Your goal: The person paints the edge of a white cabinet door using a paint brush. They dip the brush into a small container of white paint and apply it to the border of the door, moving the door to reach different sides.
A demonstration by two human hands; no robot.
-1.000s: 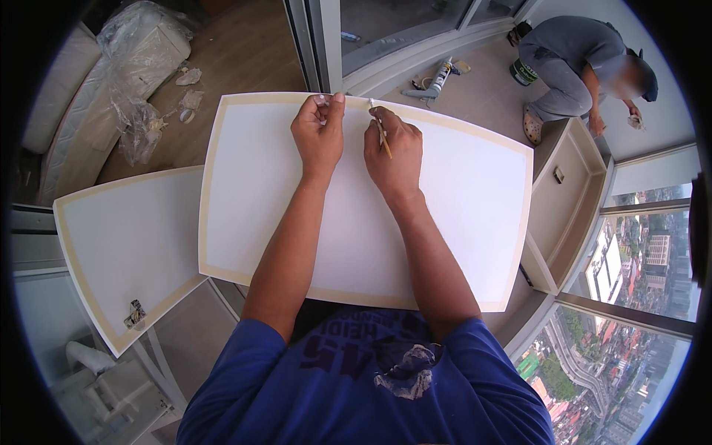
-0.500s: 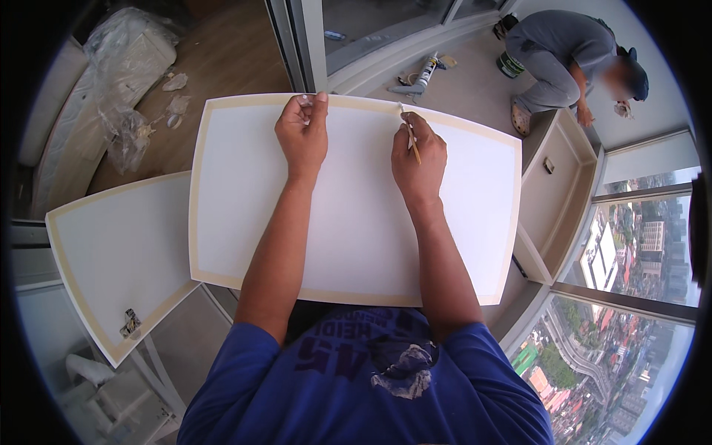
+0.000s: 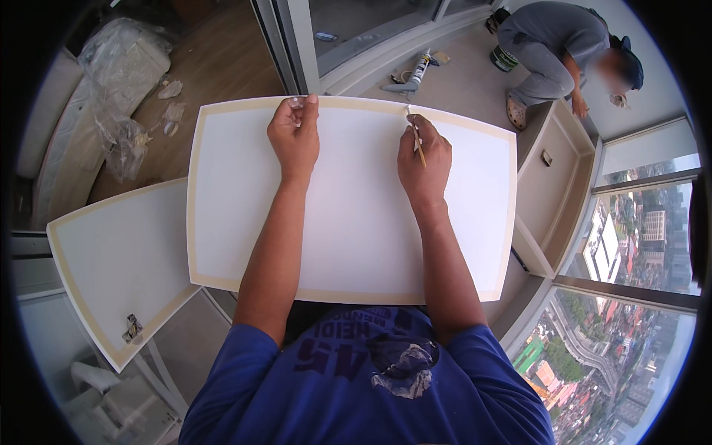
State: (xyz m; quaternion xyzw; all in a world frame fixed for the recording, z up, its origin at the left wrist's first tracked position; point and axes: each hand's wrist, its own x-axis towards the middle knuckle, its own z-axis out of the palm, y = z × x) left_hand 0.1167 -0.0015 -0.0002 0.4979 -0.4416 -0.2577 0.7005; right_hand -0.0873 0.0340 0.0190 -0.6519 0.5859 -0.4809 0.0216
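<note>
Whether the curled left hand (image 3: 294,141) held anything, I couldn't tell. The right hand (image 3: 432,165) was clamped on a partly covered brush (image 3: 422,155), tip by the far edge of the panel (image 3: 357,200) beneath both.

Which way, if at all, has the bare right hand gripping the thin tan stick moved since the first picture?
Yes: the right hand has moved rightward along the far edge of the white, tan-bordered rectangular panel, farther from the bare left hand.
</note>
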